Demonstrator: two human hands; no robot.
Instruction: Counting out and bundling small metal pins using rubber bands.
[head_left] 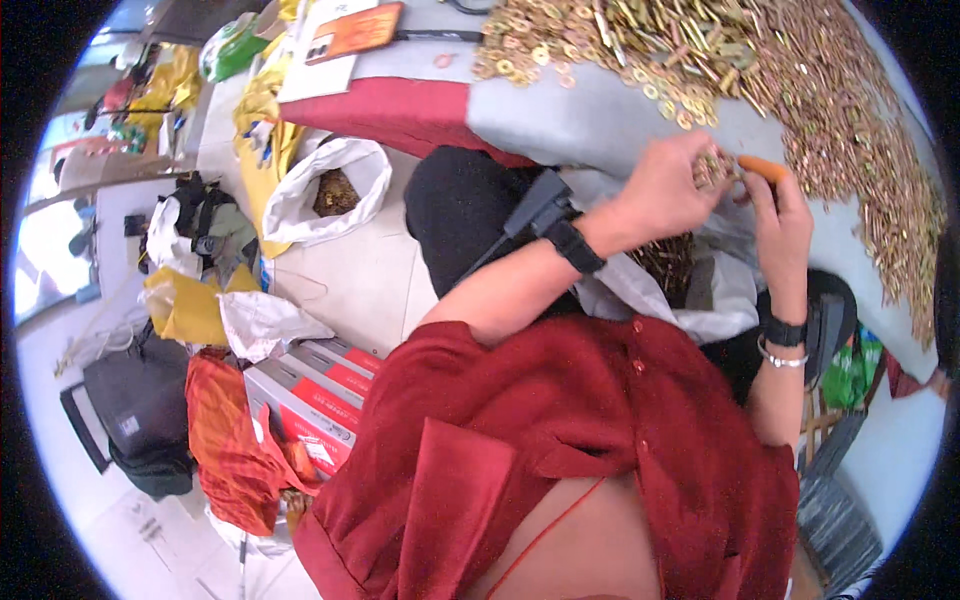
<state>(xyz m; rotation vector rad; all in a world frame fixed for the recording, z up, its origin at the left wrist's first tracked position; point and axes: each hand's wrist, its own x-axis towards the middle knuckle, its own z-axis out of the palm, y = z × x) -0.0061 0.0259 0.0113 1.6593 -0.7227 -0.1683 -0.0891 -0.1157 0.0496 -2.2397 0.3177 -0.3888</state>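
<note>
My left hand (672,187) is curled around a small bunch of brass-coloured metal parts (712,170), held up in front of the table edge. Close beside it, my right hand (785,215) has its fingers pinched together at the bunch; what they grip is too small to make out. A smooth orange piece (763,168) shows at the right fingertips, perhaps a finger cover. Below both hands, a white sack (722,318) sits open on my lap with dark metal parts (668,262) inside. Beyond the hands spreads a large heap of sleeve-like metal fasteners (825,125).
Loose washers (655,92) lie along the heap's near edge on the grey-covered table (560,120). An orange phone (352,33) rests at the table's left. On the floor stand another white sack (375,185) with metal parts, red-and-grey boxes (318,400) and a black bag (135,400).
</note>
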